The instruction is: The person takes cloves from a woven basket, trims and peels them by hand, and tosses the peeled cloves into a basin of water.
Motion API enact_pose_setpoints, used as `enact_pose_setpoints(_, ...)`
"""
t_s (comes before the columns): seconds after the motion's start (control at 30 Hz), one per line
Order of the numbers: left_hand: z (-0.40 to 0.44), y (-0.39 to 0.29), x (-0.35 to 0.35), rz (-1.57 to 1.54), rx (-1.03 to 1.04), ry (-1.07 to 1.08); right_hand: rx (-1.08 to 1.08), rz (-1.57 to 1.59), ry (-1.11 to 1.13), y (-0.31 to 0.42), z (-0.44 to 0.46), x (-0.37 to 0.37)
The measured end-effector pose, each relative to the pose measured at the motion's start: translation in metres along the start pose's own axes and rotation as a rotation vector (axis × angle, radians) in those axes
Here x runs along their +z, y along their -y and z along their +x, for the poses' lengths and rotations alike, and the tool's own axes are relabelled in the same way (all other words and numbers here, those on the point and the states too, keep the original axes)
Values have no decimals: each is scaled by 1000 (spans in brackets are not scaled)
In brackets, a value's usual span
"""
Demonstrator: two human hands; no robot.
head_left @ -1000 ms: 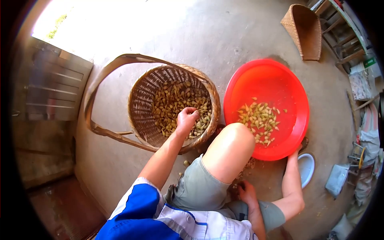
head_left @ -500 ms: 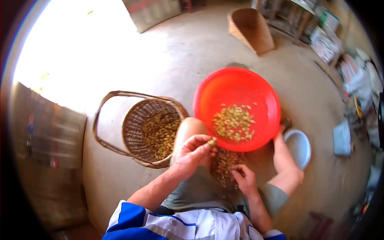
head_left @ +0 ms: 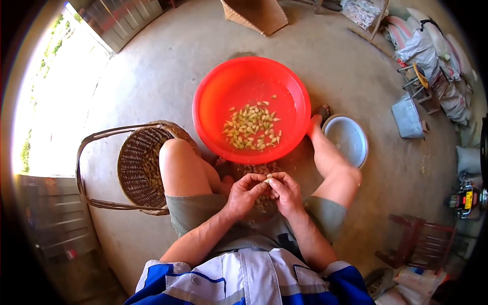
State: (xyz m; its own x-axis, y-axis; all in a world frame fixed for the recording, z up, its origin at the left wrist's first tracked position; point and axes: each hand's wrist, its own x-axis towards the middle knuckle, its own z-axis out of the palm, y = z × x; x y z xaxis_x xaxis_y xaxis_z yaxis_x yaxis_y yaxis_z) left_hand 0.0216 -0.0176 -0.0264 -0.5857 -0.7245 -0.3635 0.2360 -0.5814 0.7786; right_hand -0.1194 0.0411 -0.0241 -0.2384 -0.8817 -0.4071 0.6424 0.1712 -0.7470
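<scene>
My left hand (head_left: 243, 195) and my right hand (head_left: 285, 193) meet between the knees, their fingertips pinching one small pale bulb (head_left: 268, 179) together. Just beyond them stands a red basin (head_left: 203, 109) with many peeled, pointed bulbs (head_left: 251, 124) lying in its bottom. A woven basket (head_left: 133, 170) with a tall handle is at the left, partly hidden by the left knee; brownish bulbs (head_left: 151, 162) show inside. Under the hands, loose peelings (head_left: 260, 170) are scattered over the floor.
A pale round basin (head_left: 351, 124) sits right of the right shin. Farther out are a scoop-shaped basket (head_left: 256, 15), a metal bucket (head_left: 408, 117), piled sacks (head_left: 429, 51) and a dark red chair (head_left: 419, 241).
My left hand has come from the basket to the middle with a bulb and met my right hand, which has risen. The view has turned, shifting basket and basin leftward.
</scene>
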Motion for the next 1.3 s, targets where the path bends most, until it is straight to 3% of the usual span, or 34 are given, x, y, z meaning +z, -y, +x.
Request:
enact_pose_setpoints(0.33, 7, -1, 2, -100, 0, -65, 55, 140, 7, -5, 9, -1)
enact_pose_setpoints(1.3, 6, 9, -1, -85, 2, -13, 66, 153, 24, -6, 6, -11)
